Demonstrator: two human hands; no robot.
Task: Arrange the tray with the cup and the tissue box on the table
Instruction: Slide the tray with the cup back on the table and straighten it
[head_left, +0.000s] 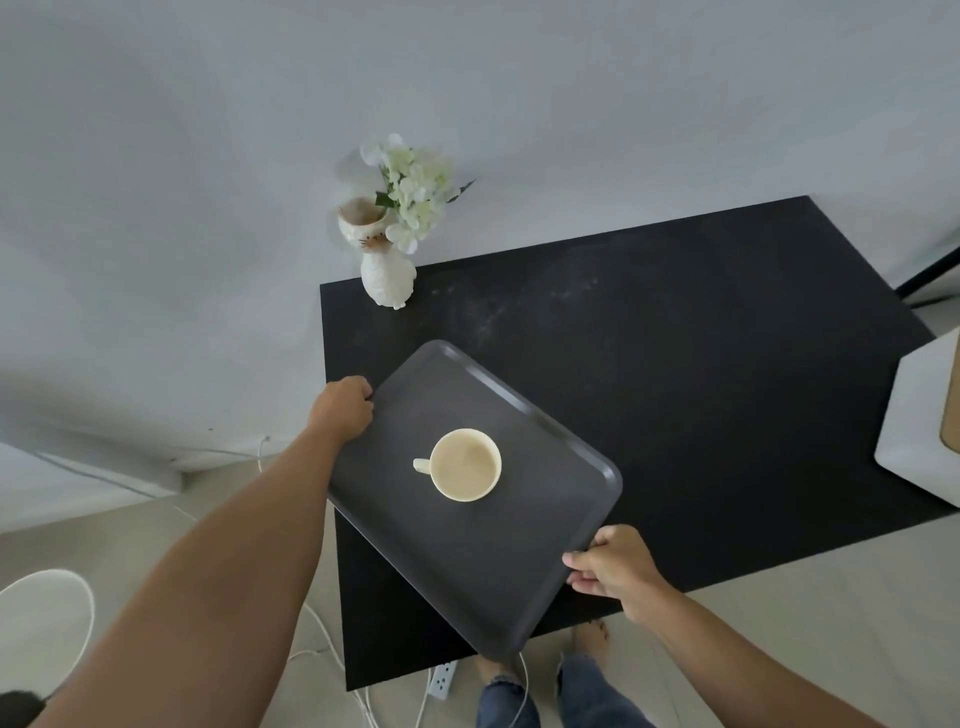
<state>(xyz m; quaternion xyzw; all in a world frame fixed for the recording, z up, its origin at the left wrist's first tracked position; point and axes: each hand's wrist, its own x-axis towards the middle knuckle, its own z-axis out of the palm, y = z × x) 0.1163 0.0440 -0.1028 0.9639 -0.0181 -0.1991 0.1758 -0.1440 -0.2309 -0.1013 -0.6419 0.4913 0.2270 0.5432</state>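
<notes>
Dark grey tray (519, 561), rectangular with rounded corners and a low raised rim, turned at an angle over the near left part of a black table (701, 364). Held at two opposite edges: left hand (345, 408) closed over the far left edge, fingers curled down past the rim and out of sight; right hand (610, 569) pinching the near right edge, thumb on top of the rim, fingers under it. Near corner of the tray jutting past the table's front edge, above the floor. Hard to tell from above whether the tray rests on the tabletop or hangs just over it.

Cream cup (466, 464) upright near the middle of the tray, handle pointing left toward the left forearm, interior pale and apparently empty. Well apart from both hands.

White box (914, 431) at the right end of the table, cut off by the frame edge, with a tan patch on its right side; possibly the tissue box, though too little shown to be sure. Well apart from the tray.

White cat-shaped vase (387, 278) at the far left corner of the table, against the pale wall, holding white flowers (415, 192) with a few green leaves. Faint pale smudges across the middle of the tabletop.

Below the table's front edge, a white power strip (441, 680) and white cables on the beige floor, plus bare feet and blue jean hems. Round white object (41, 629) at the lower left, partly cut off.
</notes>
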